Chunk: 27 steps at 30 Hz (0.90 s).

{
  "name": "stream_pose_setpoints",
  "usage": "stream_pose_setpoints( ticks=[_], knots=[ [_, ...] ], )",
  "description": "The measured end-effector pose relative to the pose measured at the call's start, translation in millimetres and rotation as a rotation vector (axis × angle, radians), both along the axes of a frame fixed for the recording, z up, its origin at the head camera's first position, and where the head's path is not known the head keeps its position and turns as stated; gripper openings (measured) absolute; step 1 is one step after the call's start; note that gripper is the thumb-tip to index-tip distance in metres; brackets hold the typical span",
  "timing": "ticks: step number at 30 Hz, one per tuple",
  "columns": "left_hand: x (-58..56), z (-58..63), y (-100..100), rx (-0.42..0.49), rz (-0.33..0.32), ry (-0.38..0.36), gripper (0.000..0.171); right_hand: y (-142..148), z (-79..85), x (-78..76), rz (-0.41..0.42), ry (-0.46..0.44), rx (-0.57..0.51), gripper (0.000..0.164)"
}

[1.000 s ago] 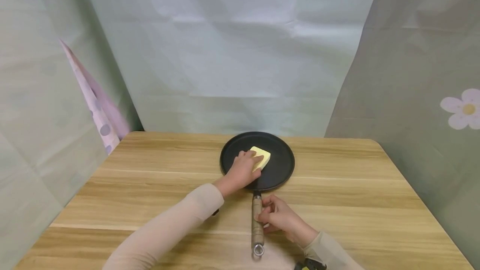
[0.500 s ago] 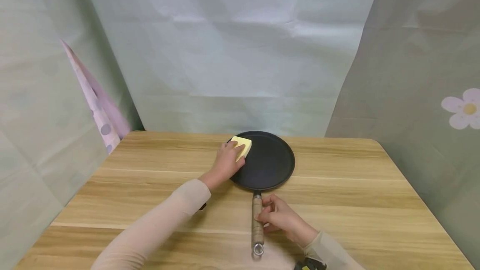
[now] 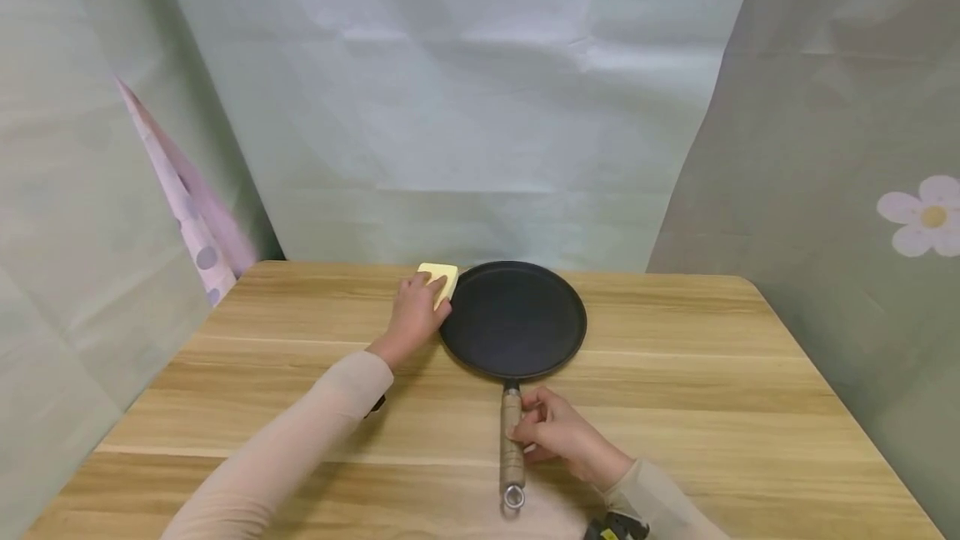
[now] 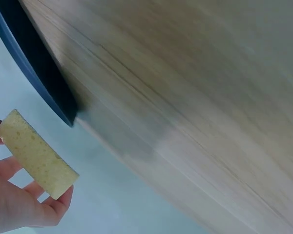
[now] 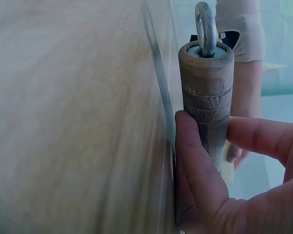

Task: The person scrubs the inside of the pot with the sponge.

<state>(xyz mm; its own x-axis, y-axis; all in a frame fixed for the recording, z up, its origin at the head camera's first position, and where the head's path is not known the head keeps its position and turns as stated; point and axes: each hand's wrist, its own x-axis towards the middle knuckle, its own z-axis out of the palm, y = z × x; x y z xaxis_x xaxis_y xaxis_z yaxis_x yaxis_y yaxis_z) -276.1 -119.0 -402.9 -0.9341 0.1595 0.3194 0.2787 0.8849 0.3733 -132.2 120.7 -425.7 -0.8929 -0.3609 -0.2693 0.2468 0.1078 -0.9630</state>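
Observation:
A yellow sponge (image 3: 441, 277) is pinched in my left hand (image 3: 414, 311), just beyond the left rim of a round black frying pan (image 3: 517, 319). In the left wrist view the sponge (image 4: 36, 153) appears edge-on between thumb and fingers, apart from the dark pan edge (image 4: 31, 63). My right hand (image 3: 566, 437) holds the pan's wooden handle (image 3: 512, 440) from the right side. Seen from the right wrist, fingers and thumb lie on both sides of the handle (image 5: 207, 92), below its metal hanging ring (image 5: 205, 29). Nothing shows on the pan's cooking surface.
The pan lies near the far edge of a wooden table (image 3: 675, 407). Behind it hangs a pale curtain (image 3: 465, 107), with more sheets on both sides. A black wrist strap (image 3: 618, 526) circles the right wrist.
My left hand has moved left with the sponge, from the middle of the pan across its left rim to outside it. The right hand and the pan have stayed in place.

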Motion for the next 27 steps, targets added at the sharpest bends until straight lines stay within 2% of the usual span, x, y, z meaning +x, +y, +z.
stream_pose_setpoints(
  ticks=[6, 17, 27],
  knots=[
    [-4.3, -1.5, -16, -0.006, 0.052, -0.048, 0.047, 0, -0.5, 0.2, 0.001, -0.011, -0.001, 0.043],
    [-11.3, -3.9, -40, -0.053, 0.108, -0.126, 0.051, 2, -1.8, -0.8, 0.004, -0.006, -0.010, 0.041],
    [-13.2, -13.4, -61, -0.064, 0.159, -0.193, 0.051, 2, -1.0, 0.5, 0.006, -0.002, -0.024, 0.041]
  ],
)
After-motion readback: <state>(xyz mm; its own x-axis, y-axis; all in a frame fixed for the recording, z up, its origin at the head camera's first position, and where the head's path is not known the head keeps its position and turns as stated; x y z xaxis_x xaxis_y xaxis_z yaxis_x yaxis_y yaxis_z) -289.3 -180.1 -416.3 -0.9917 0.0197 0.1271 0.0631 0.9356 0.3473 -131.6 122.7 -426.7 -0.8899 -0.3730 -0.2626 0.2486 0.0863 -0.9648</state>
